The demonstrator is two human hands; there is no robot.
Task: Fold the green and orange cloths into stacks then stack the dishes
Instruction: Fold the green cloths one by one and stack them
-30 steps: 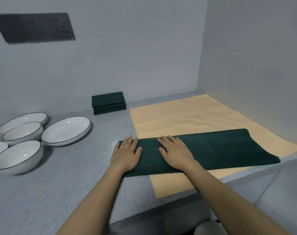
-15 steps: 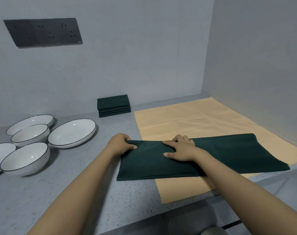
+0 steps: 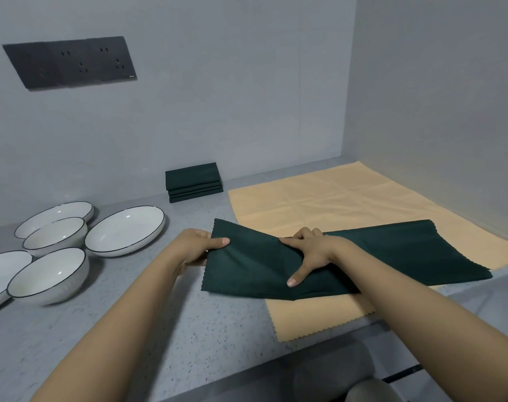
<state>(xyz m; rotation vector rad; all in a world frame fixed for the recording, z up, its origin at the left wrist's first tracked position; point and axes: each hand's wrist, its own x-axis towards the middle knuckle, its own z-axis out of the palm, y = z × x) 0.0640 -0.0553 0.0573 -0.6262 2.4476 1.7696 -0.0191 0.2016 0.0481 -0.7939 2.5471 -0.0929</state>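
Where pinched, green cloth [image 3: 255, 265] seemingly doubled.

Surface: a grey speckled countertop [image 3: 148, 329] filled the lower frame, meeting grey walls at centre and right.
Left of frame: five white, dark-rimmed dishes [image 3: 125, 230] sat close together directly on the counter.
Upper centre: a stack of folded green cloths [image 3: 193, 181] lay by the back wall.
Right: an orange cloth [image 3: 334, 204] lay spread flat, its near edge at the counter's front.

Dark socket panel [image 3: 70, 61] on grey wall [image 3: 232, 91]; speckled grey counter [image 3: 160, 323].
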